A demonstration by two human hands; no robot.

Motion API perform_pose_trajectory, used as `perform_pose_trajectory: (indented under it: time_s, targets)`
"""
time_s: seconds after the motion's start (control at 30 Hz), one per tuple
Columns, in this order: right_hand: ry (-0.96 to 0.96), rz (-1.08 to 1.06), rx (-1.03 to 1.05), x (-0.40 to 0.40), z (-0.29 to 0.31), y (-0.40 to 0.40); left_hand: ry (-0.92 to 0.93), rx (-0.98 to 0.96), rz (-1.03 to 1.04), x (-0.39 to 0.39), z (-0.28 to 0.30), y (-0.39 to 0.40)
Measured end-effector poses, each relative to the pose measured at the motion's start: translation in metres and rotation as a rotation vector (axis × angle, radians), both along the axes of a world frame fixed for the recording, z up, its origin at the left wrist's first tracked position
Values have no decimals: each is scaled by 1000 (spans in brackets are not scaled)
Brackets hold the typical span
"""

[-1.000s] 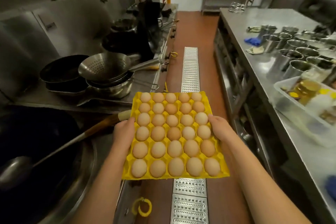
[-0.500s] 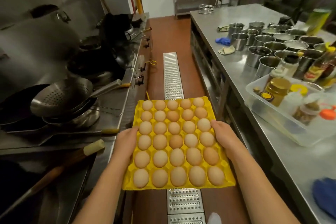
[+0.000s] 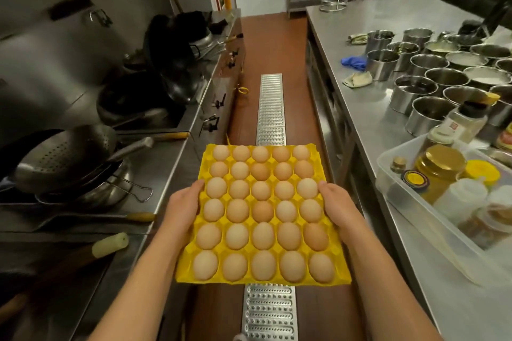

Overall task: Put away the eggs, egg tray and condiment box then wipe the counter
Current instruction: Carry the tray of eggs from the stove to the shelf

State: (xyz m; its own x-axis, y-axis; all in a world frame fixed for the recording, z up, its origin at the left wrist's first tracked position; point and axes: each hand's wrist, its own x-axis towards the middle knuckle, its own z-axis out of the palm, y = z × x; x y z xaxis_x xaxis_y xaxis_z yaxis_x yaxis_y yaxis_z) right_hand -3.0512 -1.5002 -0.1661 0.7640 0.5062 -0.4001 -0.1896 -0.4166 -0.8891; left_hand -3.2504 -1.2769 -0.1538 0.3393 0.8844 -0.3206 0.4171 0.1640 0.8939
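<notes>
Egg tray, yellow, carried level over the aisle floor between the stove line on the left and the bench on the right. It rests on nothing; only the hands bear it.

Eggs: every cup filled, five across, six deep. None visibly cracked.

Left hand grips the left edge about mid-length, thumb on the top rim, fingers hidden underneath. Right hand grips the right edge the same way, opposite the left.

Handling, judged: a full load makes it fairly heavy. The eggs sit loose in their cups and are fragile, so any tilt or jolt could roll one out. How stiff the tray is cannot be told; it shows no sag at present. The opposed mid-edge hold looks balanced. Fingers spread wide below would help if the middle bows. A single-corner hold would be risky.

Condiment box, clear plastic and full of jars and bottles, sits on the near end of the bench, not yet put away.
</notes>
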Motion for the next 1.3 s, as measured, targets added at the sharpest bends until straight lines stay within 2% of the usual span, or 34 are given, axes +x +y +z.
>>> perform_pose_trajectory:
  time_s: [0.4,0.7,0.97,1.3]
  targets:
    - [11,-98,-64,82,-18,107,-18,0,-20,97,-28,104]
    - [-12,-158,-72,148,-11,201,-75,5,-73,174,-22,206]
    - [70,-211,-49,216,-12,233,-81,21,-137,244,-20,241]
    - [48,-151,15,365,-11,271,-61,17,-90,381,-5,268]
